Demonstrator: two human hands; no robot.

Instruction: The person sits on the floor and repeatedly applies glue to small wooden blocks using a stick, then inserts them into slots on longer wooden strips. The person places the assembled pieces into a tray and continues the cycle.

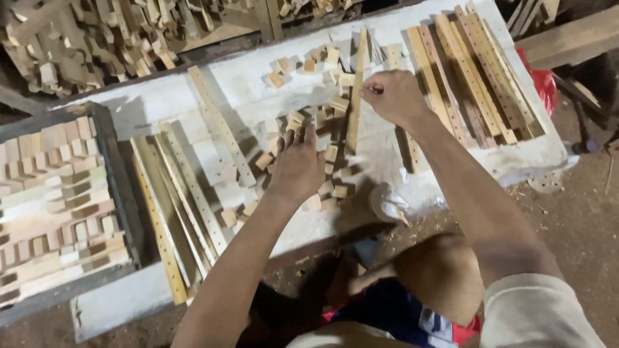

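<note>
Your two hands are over a white desk [193,96] littered with wood bits, one on a slat, one on the blocks.

Your right hand [392,95] is stretched further out, fingers curled in and pinched on a narrow wooden slat [355,96] that runs away from you across the middle of the desk. Your left hand [296,164] sits closer in, back of the hand up, fingers spread loosely and resting down on the scatter of small wooden blocks [332,174]; can't tell if it's actually got one in its grip. Both forearms angle in from bottom right. More drilled strips [477,71] are stacked to the right, another bunch [180,200] on the left, and a tray [119,187] packed with blocks sits far left.
</note>
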